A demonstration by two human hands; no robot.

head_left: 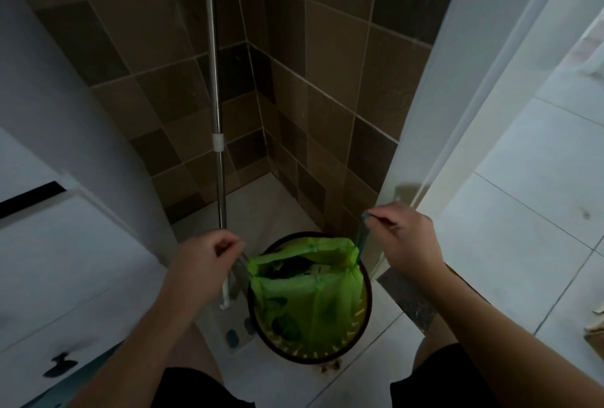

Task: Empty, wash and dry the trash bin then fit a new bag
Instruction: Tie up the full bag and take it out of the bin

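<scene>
Nearest: both forearms reach down over the knees. Left hand (204, 252) is closed in a pinch on the pale drawstring loop at the left side of the green bag (307, 290); right hand (405, 232) is closed on the teal drawstring (361, 237) at the right. Both strings run taut from hands to bag mouth.

Bag sits inside the dark round bin (366, 303) on the floor tiles (510, 211), mouth partly gathered, w/ rubbish showing inside. The bin stands in the corner, its slotted wall visible at the near rim.

Risks, as I judge them:
- Thin bag + 2 narrow strings: a hard yank could tear the hem or snap a loop, spilling contents.
- Bag may catch on the bin's slotted wall on the way up; lifting it straight would avoid that.
- Bin may rise w/ the bag if it sticks.
- Small debris (330, 368) lies by the bin's near edge, so some leakage seems likely.

Room: tight. White cabinet (65, 260) close on the left, mop pole (217, 146) just left of the bin and near the left hand, glass panel (434, 113) close right. Tiled walls (294, 80) shut the far side. Clear path is up and toward the body only.
</scene>
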